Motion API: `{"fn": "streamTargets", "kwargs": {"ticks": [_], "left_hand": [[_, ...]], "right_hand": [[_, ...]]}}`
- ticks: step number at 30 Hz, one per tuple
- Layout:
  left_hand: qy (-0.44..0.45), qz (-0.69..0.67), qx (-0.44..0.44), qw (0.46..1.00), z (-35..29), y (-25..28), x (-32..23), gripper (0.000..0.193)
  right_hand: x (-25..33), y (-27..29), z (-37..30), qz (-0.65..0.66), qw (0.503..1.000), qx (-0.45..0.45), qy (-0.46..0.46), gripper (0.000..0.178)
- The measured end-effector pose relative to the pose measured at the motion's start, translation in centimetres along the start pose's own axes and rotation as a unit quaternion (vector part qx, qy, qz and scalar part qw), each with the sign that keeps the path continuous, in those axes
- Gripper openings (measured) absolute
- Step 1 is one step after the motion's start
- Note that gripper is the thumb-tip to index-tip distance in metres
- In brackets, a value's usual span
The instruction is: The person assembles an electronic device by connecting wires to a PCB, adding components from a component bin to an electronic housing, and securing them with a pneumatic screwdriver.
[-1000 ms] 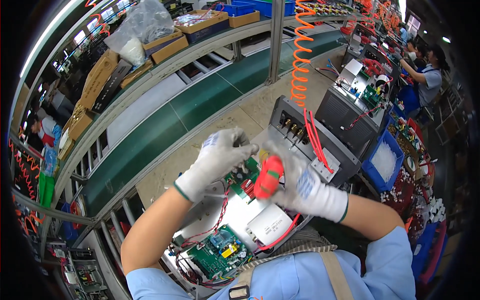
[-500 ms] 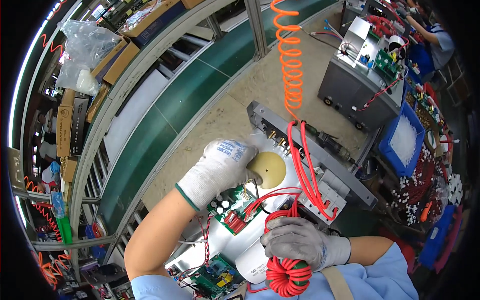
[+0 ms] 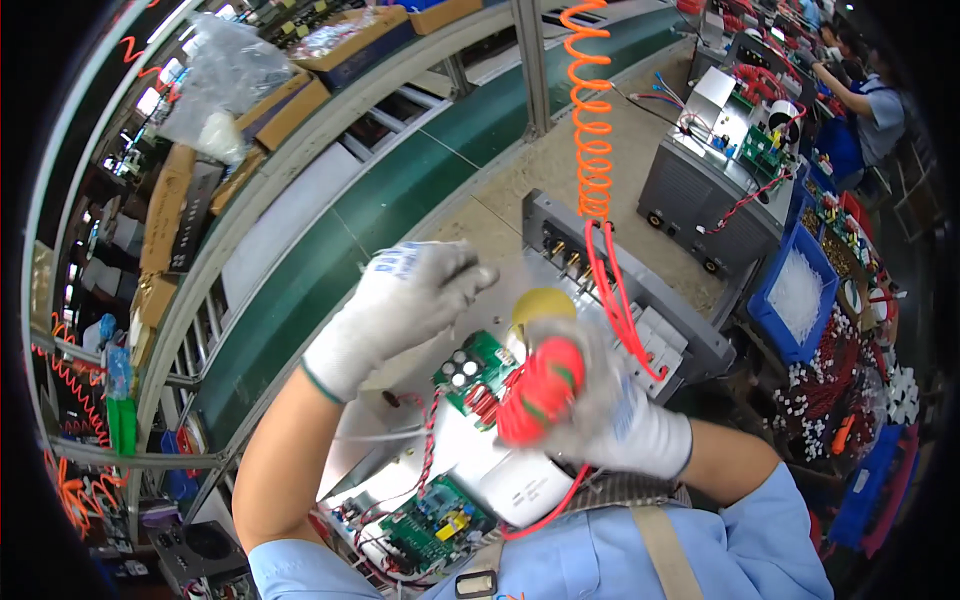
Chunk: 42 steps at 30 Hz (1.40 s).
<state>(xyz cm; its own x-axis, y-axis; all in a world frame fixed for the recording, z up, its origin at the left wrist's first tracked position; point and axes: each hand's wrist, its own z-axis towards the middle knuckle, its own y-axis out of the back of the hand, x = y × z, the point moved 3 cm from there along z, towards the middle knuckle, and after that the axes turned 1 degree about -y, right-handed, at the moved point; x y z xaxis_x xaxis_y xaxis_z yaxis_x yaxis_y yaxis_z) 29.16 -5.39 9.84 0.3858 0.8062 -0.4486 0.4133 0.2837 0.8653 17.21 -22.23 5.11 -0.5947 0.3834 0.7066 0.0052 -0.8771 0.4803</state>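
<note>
In my gloved right hand (image 3: 625,415) is a toroidal coil (image 3: 543,390) wound with thick red wire. Both are smeared by motion over the metal chassis (image 3: 415,470). My gloved left hand (image 3: 415,300) hovers to the left of a round yellow disc (image 3: 543,303), fingers loosely bent and apart, with nothing visible in them. The disc lies on the chassis, partly covered by my right hand. Below my left hand sits a green circuit board (image 3: 470,372) with capacitors. A white cylinder (image 3: 525,488) lies near my body, and red cables (image 3: 618,300) loop over the grey front panel (image 3: 690,335).
An orange coiled hose (image 3: 590,130) hangs beyond the panel. Another grey machine (image 3: 700,195) stands at the far right, by a blue bin (image 3: 797,290) of white pieces. A green conveyor (image 3: 400,190) curves along the left. Other people work at the far right.
My left hand has come off the yellow disc and moved left, its fingers loosening. My right hand has lifted the red coil from near my body up and forward over the chassis.
</note>
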Motion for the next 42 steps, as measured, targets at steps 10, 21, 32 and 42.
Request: {"fn": "streamTargets", "kwargs": {"ticks": [10, 21, 32, 42], "left_hand": [[0.052, 0.038, -0.021, 0.998, -7.8, -2.7, -0.3, 0.056], [-0.069, 0.106, -0.218, 0.968, -3.4, -1.9, -2.4, 0.045], [-0.007, 0.073, -0.197, 0.978, -0.6, -4.0, 0.5, 0.049], [-0.033, -0.155, -0.014, 0.987, 4.8, -5.0, 4.3, 0.052]], "right_hand": [[-2.2, -4.1, 3.6, -0.206, 0.902, 0.283, -0.255, 0.105], [-13.0, -5.7, -2.0, -0.149, 0.977, 0.108, -0.104, 0.066], [-6.1, -3.5, 0.9, -0.007, 0.945, 0.061, -0.32, 0.083], [-4.0, -1.1, 4.7, -0.249, 0.889, 0.194, -0.333, 0.09]]}}
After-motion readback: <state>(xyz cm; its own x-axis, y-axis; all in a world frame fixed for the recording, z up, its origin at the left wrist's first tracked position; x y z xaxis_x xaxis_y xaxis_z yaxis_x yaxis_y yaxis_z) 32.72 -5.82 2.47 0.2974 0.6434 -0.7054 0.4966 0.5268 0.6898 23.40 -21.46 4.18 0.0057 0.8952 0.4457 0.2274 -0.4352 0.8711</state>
